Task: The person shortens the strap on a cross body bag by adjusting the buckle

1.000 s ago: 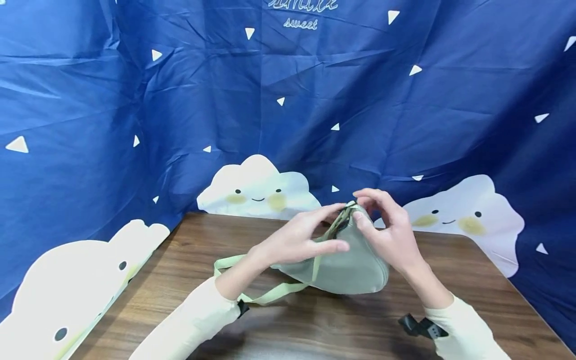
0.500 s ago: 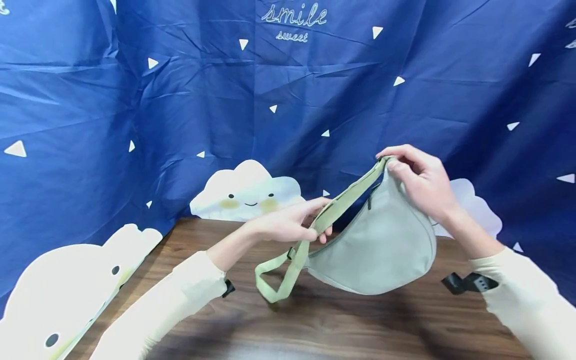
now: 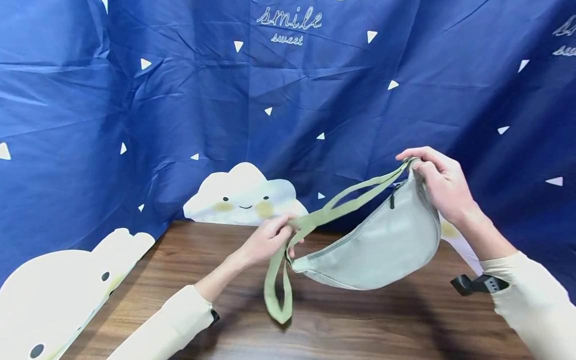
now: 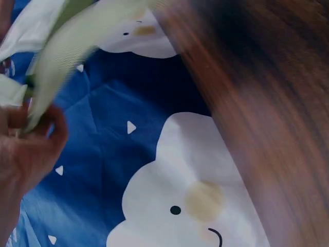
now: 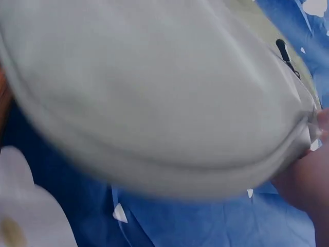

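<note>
A pale grey-green crescent-shaped bag (image 3: 373, 250) hangs tilted above the table, its right end higher than its left. My right hand (image 3: 443, 185) pinches that upper right corner, where the strap joins. Toward the left end, my left hand (image 3: 270, 240) grips the light green strap (image 3: 321, 216), and a loop of it dangles below the fingers. A dark zipper pull (image 3: 392, 200) hangs near the bag's upper right end. In the left wrist view the strap (image 4: 61, 56) is blurred. The bag (image 5: 154, 98) fills most of the right wrist view.
Below the bag lies a brown wood-grain table (image 3: 342, 320). A blue cloth (image 3: 216, 100) with white triangles and smiling clouds hangs behind it and along its left side. Each sleeve carries a black wrist device, such as the one on the right (image 3: 481, 285).
The bag has been lifted off the table and spread out sideways. My right hand has moved up and right with its corner; my left hand has moved left and now holds the strap.
</note>
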`<action>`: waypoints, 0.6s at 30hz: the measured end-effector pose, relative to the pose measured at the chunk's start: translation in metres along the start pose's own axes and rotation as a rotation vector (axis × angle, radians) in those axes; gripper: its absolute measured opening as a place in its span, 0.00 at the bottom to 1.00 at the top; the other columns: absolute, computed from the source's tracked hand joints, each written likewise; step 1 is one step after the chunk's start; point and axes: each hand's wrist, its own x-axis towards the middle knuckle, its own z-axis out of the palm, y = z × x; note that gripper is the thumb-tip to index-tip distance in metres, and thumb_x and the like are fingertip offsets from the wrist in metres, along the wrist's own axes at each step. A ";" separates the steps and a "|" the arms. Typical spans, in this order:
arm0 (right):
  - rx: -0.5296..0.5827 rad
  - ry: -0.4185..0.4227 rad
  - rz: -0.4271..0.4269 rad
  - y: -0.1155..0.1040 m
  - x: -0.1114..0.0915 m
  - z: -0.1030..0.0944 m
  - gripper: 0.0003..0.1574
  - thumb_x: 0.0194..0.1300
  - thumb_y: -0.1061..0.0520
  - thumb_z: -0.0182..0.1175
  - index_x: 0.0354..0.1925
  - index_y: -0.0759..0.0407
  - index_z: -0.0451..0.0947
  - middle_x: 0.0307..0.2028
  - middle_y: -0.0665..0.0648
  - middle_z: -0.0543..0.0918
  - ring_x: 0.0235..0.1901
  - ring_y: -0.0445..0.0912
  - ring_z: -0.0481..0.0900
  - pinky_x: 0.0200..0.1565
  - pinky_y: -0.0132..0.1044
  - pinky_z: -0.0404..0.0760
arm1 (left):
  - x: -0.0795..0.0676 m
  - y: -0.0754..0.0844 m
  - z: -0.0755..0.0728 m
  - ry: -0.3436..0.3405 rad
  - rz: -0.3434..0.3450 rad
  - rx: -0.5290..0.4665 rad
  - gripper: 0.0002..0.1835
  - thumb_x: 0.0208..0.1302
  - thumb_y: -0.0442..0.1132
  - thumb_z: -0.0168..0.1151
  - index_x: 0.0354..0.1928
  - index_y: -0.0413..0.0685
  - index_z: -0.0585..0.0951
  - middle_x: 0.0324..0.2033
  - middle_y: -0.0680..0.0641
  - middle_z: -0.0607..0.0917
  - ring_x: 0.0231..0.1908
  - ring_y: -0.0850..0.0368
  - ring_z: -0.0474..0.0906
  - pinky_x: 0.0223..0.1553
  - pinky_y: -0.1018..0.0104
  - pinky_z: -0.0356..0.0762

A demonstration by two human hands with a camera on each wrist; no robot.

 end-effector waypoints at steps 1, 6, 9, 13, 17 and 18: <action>0.129 -0.010 0.021 0.000 0.000 -0.001 0.18 0.76 0.66 0.46 0.49 0.65 0.84 0.33 0.55 0.79 0.30 0.42 0.72 0.32 0.28 0.71 | -0.001 -0.001 0.002 0.061 0.030 0.041 0.16 0.82 0.34 0.41 0.60 0.49 0.77 0.36 0.45 0.87 0.23 0.47 0.84 0.27 0.55 0.84; 0.902 -0.204 0.154 -0.004 0.000 -0.010 0.21 0.76 0.72 0.37 0.50 0.73 0.77 0.41 0.63 0.85 0.37 0.47 0.85 0.38 0.34 0.83 | -0.008 -0.007 0.003 0.225 0.081 0.108 0.16 0.81 0.37 0.50 0.65 0.52 0.74 0.36 0.46 0.86 0.25 0.50 0.80 0.28 0.59 0.81; 1.022 -0.288 0.194 -0.006 0.000 -0.017 0.23 0.77 0.71 0.34 0.53 0.73 0.76 0.42 0.64 0.85 0.39 0.50 0.86 0.39 0.38 0.85 | -0.015 -0.007 -0.003 0.168 0.060 0.069 0.24 0.75 0.34 0.59 0.70 0.53 0.71 0.37 0.44 0.85 0.31 0.49 0.80 0.32 0.62 0.79; 0.927 -0.210 0.177 -0.004 0.002 -0.028 0.20 0.76 0.73 0.38 0.52 0.76 0.77 0.38 0.65 0.86 0.37 0.51 0.87 0.37 0.37 0.85 | -0.022 0.000 -0.014 0.094 0.052 0.057 0.38 0.62 0.30 0.72 0.72 0.53 0.68 0.35 0.47 0.84 0.34 0.51 0.80 0.39 0.61 0.77; 0.616 -0.106 0.121 0.009 -0.003 -0.035 0.16 0.74 0.75 0.44 0.53 0.78 0.76 0.33 0.65 0.85 0.34 0.50 0.85 0.35 0.32 0.82 | -0.024 0.012 -0.030 0.264 0.073 0.060 0.31 0.58 0.26 0.70 0.64 0.48 0.73 0.29 0.52 0.83 0.32 0.54 0.77 0.40 0.64 0.72; 0.515 -0.100 0.107 0.012 -0.007 -0.036 0.16 0.74 0.76 0.45 0.54 0.77 0.76 0.32 0.65 0.84 0.32 0.50 0.84 0.35 0.31 0.81 | -0.022 0.015 -0.036 0.340 0.076 0.032 0.29 0.59 0.24 0.68 0.62 0.46 0.74 0.28 0.52 0.83 0.32 0.55 0.76 0.40 0.66 0.71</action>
